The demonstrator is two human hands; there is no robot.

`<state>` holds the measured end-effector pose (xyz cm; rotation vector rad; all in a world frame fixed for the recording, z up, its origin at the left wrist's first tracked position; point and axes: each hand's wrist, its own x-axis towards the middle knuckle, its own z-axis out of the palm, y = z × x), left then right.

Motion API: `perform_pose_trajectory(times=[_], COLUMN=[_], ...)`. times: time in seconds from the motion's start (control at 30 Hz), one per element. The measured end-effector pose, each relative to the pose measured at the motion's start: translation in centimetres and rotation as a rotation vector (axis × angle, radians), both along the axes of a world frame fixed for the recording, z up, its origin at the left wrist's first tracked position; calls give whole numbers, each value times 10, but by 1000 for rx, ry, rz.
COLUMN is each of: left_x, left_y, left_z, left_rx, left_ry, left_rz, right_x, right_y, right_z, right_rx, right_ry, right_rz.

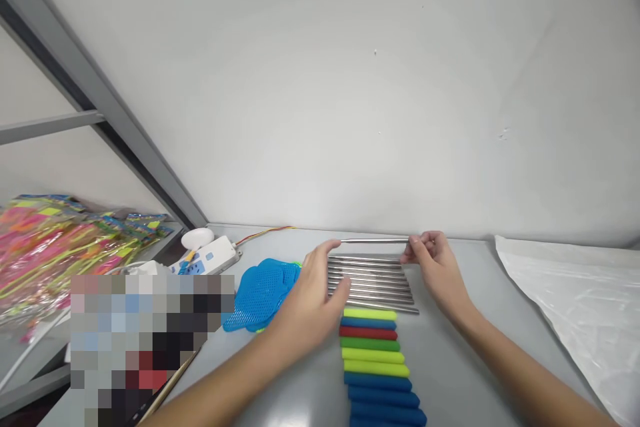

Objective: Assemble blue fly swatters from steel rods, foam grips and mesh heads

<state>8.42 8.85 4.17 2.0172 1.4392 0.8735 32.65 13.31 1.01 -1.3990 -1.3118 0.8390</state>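
Note:
My right hand [434,267] pinches the right end of a thin metal rod [375,240], at the far side of a row of metal rods [370,283] lying side by side on the grey table. My left hand [315,290] reaches over the left ends of the row. Its index fingertip touches the left end of the pinched rod, and its thumb is spread apart over the nearer rods. In front of the rods lies a column of coloured tubes [375,368], yellow, blue, red and green. Blue perforated swatter heads [263,293] lie left of my left hand.
A white power strip [213,257] with wires and a white round object [197,238] sit at the back left. Bagged colourful goods [65,247] are piled beyond a grey metal frame [110,107]. White plastic sheeting [575,300] covers the right side. A wall rises behind.

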Motion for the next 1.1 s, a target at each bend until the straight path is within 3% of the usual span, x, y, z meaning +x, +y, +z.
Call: perform_pose_trajectory(times=[0.17, 0.27, 0.4, 0.7, 0.87, 1.1], left_x=[3, 6, 9, 0, 0, -3], left_y=[-42, -51, -57, -64, -64, -60], left_z=[-29, -35, -37, -35, -35, -38], left_rx=[-2, -12, -22, 196, 157, 209], left_ry=[-348, -575, -803, -639, -698, -715], left_rz=[40, 100, 151, 77, 144, 204], right_x=[-5, -10, -15, -9, -11, -9], right_y=[-42, -61, -78, -88, -90, -97], right_z=[4, 2, 5, 5, -1, -2], right_rx=[-53, -55, -57, -170, -132, -42], right_ry=[431, 528, 585, 642, 605, 370], right_rz=[-20, -65, -18, 12, 78, 183])
